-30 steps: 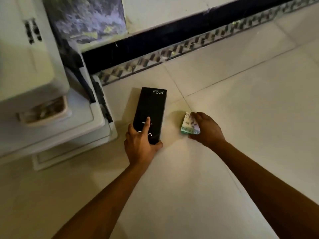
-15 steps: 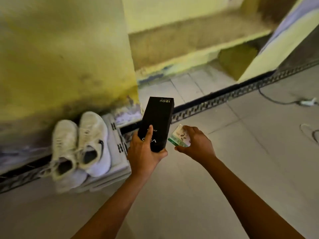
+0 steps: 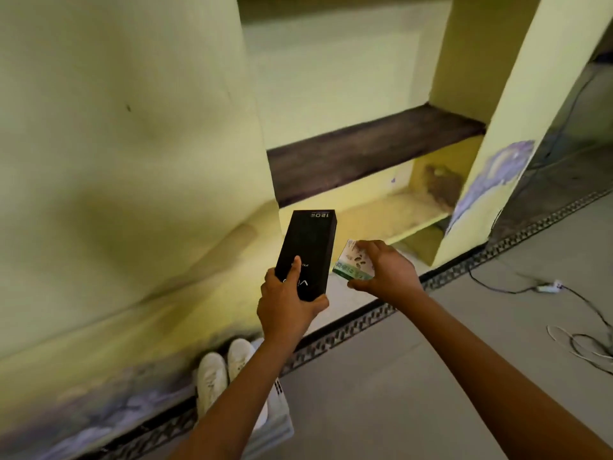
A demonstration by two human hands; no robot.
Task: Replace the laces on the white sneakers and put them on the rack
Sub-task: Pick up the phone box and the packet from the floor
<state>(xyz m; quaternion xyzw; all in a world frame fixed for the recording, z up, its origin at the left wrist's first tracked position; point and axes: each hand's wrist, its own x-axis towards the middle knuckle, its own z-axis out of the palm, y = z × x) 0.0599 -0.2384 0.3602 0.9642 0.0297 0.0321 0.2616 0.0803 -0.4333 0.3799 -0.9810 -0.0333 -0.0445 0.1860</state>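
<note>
My left hand [image 3: 287,302] grips the lower end of a long black box [image 3: 306,250] and holds it up in the air in front of the wall. Just to its right, my right hand [image 3: 384,272] holds a small green and white packet [image 3: 351,265]. Two white sneakers [image 3: 212,381] stand side by side on a low white plastic rack [image 3: 280,423] on the floor against the wall, below my left forearm, which hides part of the right one.
A yellow wall fills the left. A recessed niche holds a dark wooden shelf [image 3: 371,151] and a lower yellow ledge [image 3: 394,217]. A patterned dark border [image 3: 365,317] runs along the floor edge. Cables and a plug [image 3: 550,287] lie on the grey floor at right.
Both hands have lifted the black box and the packet off the floor and raised them. The view has swung upward, so the sneakers now sit low in the frame.
</note>
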